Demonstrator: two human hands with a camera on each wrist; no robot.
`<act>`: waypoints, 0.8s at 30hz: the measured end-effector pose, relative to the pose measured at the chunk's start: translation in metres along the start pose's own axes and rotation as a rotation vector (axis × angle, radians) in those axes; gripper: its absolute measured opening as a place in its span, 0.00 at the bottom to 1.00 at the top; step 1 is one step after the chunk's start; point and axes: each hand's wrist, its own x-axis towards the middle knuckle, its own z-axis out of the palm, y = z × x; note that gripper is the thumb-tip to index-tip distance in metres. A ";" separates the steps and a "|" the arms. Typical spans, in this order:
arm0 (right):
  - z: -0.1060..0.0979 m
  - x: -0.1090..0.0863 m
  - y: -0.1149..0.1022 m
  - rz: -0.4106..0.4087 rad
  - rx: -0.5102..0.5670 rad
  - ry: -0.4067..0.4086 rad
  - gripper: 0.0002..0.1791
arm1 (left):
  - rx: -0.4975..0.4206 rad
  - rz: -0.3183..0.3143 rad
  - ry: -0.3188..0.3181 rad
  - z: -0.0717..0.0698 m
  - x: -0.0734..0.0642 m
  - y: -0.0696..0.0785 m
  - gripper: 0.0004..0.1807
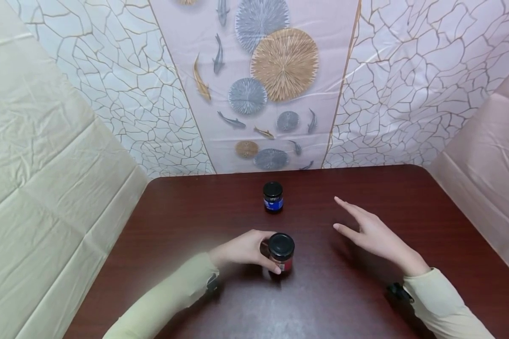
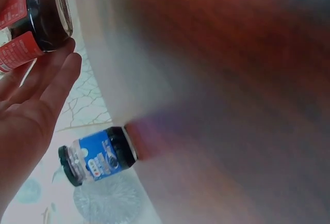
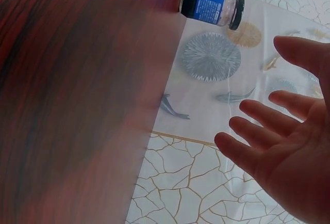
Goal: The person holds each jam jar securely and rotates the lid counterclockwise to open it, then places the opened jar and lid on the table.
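In the head view my left hand (image 1: 246, 248) grips a glass jar (image 1: 281, 252) with a black lid and a red label, near the middle of the table. The thumb lies along its near side and the fingers reach round behind. The left wrist view shows this red-labelled jar (image 2: 45, 15) at the upper left, dark contents towards its base. My right hand (image 1: 377, 235) is held over the right part of the table, fingers extended and thumb apart, with nothing in it. A second jar (image 1: 273, 197), black-lidded with a blue label, stands upright farther back.
The dark reddish-brown table (image 1: 186, 212) ends at the back against a patterned cloth (image 1: 271, 94). Plain pale cloths hang along the left side (image 1: 59, 188) and right side (image 1: 483, 160). A dark band with a small device (image 1: 398, 292) sits at the right wrist.
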 end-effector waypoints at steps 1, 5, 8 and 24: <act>0.000 0.000 0.000 -0.002 0.002 0.005 0.39 | -0.009 -0.006 0.008 -0.001 0.000 0.000 0.33; 0.000 0.000 0.000 -0.011 0.012 0.028 0.38 | -0.049 -0.024 0.035 -0.007 -0.002 0.002 0.32; 0.000 0.000 0.000 -0.021 0.015 0.043 0.37 | -0.065 -0.035 0.051 -0.012 -0.004 0.005 0.31; -0.003 -0.002 -0.003 -0.036 0.025 0.072 0.33 | -0.107 -0.048 0.195 -0.038 -0.016 0.020 0.27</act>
